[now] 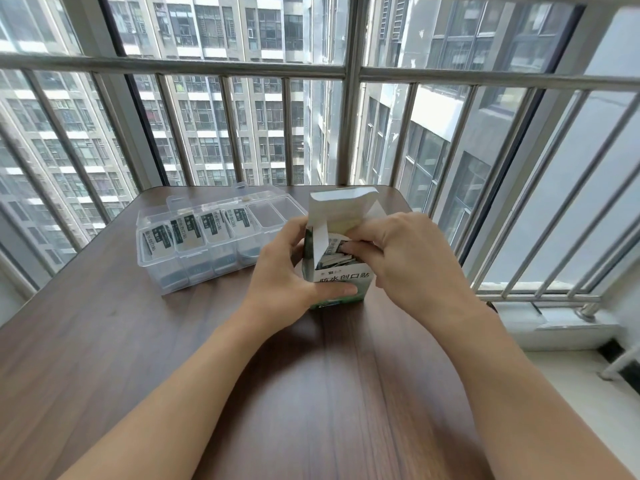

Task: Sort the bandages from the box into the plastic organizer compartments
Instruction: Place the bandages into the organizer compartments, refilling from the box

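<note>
your left hand (291,268) grips the white-and-green bandage box (337,275), flaps up, near the table's (138,341) far edge. your right hand (398,258) pinches bandages (337,256) inside. the clear organizer (207,237) sits left, four compartments filled.

Both forearms reach toward 12 o'clock; left hand (294,268) grips with its thumb lying flat, right hand (398,258) pinches, fingers curled.
</note>
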Demonstrator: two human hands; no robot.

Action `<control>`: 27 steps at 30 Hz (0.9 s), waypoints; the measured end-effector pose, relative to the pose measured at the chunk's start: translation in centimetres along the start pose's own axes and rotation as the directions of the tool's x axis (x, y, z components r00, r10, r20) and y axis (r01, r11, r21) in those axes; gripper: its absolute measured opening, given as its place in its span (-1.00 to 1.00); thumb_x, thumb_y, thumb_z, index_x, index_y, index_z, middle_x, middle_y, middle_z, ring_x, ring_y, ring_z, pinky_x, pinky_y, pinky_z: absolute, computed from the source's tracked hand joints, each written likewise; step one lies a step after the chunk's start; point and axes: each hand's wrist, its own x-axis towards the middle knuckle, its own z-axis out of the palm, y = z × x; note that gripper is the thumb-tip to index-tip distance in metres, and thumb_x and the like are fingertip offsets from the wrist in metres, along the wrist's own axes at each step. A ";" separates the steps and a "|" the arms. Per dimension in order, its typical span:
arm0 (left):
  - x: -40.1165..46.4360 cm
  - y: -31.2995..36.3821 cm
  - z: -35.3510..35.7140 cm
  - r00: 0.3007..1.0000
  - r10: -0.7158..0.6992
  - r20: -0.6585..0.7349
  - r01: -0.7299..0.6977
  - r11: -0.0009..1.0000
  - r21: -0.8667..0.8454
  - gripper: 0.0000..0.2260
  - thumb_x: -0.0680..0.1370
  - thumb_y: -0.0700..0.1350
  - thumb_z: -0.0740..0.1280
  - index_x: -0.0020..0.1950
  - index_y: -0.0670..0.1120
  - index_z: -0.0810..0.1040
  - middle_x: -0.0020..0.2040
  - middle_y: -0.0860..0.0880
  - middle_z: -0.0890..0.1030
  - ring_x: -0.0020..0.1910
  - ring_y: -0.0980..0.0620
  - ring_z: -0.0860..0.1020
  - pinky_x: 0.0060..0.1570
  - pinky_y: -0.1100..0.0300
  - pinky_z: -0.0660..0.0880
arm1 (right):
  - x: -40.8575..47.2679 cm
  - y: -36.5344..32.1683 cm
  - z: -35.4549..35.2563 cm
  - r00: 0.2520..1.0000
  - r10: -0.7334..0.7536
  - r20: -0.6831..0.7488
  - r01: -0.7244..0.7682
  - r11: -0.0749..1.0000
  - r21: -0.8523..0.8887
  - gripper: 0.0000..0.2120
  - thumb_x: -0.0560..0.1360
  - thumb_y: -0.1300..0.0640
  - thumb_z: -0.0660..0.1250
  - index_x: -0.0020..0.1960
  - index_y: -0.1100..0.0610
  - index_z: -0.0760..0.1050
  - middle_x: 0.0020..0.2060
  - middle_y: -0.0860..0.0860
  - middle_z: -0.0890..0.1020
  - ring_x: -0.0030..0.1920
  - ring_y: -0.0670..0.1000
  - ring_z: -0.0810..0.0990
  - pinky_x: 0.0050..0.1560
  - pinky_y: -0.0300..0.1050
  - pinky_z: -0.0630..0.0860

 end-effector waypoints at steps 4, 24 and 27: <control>0.0 -0.1 -0.2 0.999 -0.027 0.021 0.027 0.999 -0.021 -0.25 0.16 -0.21 0.72 0.28 -0.05 0.49 0.14 0.03 0.66 0.15 -0.03 0.65 0.14 -0.11 0.61 | -0.1 0.4 -0.5 0.991 -0.054 -0.120 0.057 0.998 0.029 -0.71 0.57 0.01 0.34 -0.28 0.11 0.51 -0.47 -0.02 0.54 -0.40 0.08 0.60 -0.28 0.02 0.56; 0.1 5.4 -3.7 0.976 0.015 -0.218 -0.083 0.948 -0.306 -0.76 0.43 -0.14 0.20 0.01 -0.16 0.55 -0.08 -0.11 0.60 -0.11 -0.02 0.59 -0.17 0.15 0.53 | -0.3 0.5 -3.2 0.904 0.197 0.380 -0.425 0.310 0.850 -0.74 0.41 0.13 0.42 0.00 0.27 0.70 -0.10 0.29 0.71 -0.57 -0.10 0.43 -0.60 -0.36 0.37; 0.0 7.6 -5.9 0.950 -0.269 0.157 0.307 0.893 -0.330 -0.46 0.53 0.27 0.13 -0.08 -0.18 0.61 -0.16 -0.23 0.63 -0.32 -0.06 0.58 -0.45 0.19 0.51 | -0.4 0.3 -2.7 0.894 0.076 0.443 -0.429 0.436 0.791 -0.74 0.44 0.14 0.42 0.04 0.29 0.69 -0.13 0.29 0.72 -0.55 -0.08 0.47 -0.59 -0.33 0.39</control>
